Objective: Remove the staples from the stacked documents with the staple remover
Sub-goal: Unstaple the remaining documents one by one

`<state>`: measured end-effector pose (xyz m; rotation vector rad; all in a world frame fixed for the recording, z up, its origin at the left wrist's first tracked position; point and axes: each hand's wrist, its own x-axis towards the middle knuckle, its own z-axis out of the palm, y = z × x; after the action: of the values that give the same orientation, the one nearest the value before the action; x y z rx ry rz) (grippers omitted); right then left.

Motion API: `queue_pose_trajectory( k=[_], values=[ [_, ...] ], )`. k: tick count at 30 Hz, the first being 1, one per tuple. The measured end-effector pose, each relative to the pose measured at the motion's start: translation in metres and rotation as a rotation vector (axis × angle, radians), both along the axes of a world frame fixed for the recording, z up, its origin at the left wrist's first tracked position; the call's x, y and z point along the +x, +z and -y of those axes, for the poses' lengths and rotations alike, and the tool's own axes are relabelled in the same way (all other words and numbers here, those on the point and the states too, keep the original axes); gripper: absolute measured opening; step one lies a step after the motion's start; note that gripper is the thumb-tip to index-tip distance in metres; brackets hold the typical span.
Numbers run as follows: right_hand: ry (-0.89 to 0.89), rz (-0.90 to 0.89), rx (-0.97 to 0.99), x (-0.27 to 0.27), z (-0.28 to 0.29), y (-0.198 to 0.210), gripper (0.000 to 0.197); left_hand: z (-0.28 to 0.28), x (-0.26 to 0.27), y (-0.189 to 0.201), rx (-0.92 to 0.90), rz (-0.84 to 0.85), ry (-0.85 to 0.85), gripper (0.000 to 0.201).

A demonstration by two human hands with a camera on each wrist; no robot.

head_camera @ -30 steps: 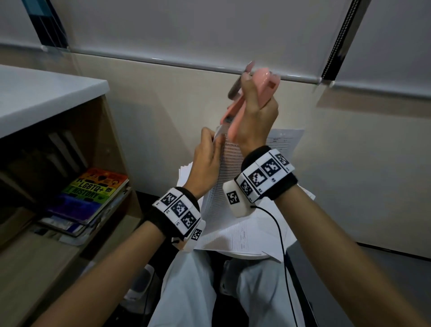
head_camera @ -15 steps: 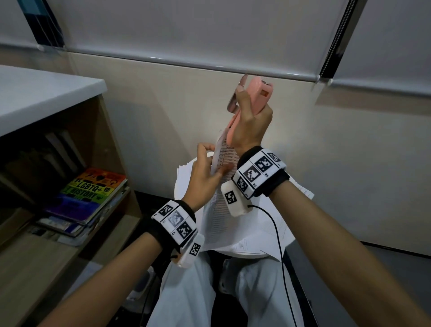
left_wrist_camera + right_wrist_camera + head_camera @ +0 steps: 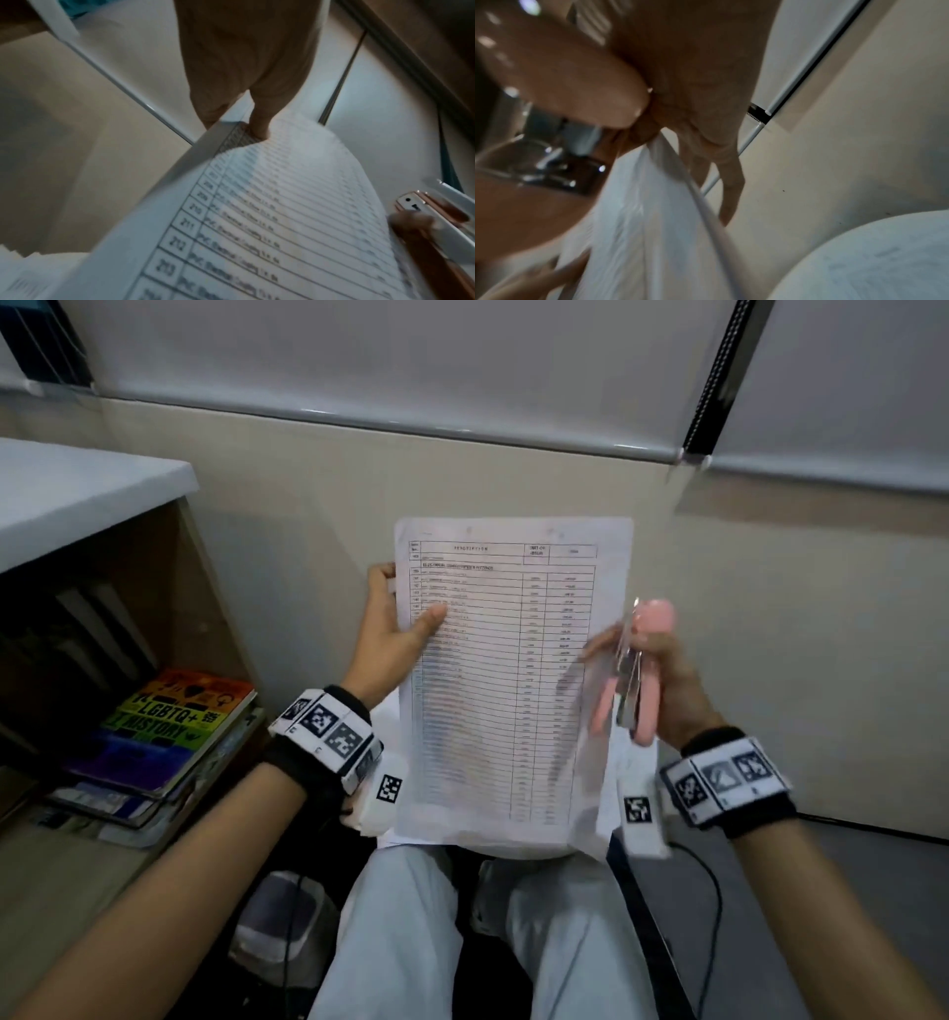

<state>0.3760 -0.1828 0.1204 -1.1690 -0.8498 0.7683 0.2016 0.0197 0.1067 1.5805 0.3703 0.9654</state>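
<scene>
A printed document with a ruled table stands upright over my lap. My left hand pinches its left edge, thumb on the front and fingers behind; the left wrist view shows the thumb on the sheet. My right hand grips a pink staple remover with metal jaws at the document's right edge. Its fingers also touch the sheet, the remover blurred beside them. More loose documents lie on my lap behind the held sheet.
A wooden shelf unit with a white top stands at the left, holding a stack of books. A beige wall is straight ahead with window blinds above. My legs fill the lower middle, and a cable trails from the right wrist.
Both hands have come down from near the wall top. The document has turned from edge-on to face me. The right hand with the remover has swung from the sheet's top to its right edge.
</scene>
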Motion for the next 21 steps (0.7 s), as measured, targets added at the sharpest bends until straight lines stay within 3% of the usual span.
queue_pose_trajectory(
  k=[3,6,9,11,16,21],
  values=[
    [-0.082,-0.009,-0.279,-0.006,0.013,-0.033,0.024,-0.002,0.016,-0.020,0.060,-0.170,0.108,0.041],
    [-0.425,-0.169,-0.425,0.012,0.030,-0.067,0.026,0.000,0.030,-0.058,-0.067,-0.380,0.047,0.029],
    [-0.722,-0.256,-0.529,0.031,0.062,-0.088,0.019,-0.005,0.031,-0.106,0.013,-0.876,0.149,0.055],
    [-0.794,-0.284,-0.570,0.036,0.083,-0.091,0.014,-0.005,0.031,-0.131,0.025,-1.092,0.212,0.068],
    [-0.889,-0.239,-0.640,0.051,0.113,-0.104,0.013,0.008,0.050,-0.172,0.071,-1.312,0.340,0.091],
    [-0.900,-0.279,-0.705,0.060,0.125,-0.120,0.015,0.004,0.064,-0.181,0.100,-1.407,0.481,0.110]
  ],
)
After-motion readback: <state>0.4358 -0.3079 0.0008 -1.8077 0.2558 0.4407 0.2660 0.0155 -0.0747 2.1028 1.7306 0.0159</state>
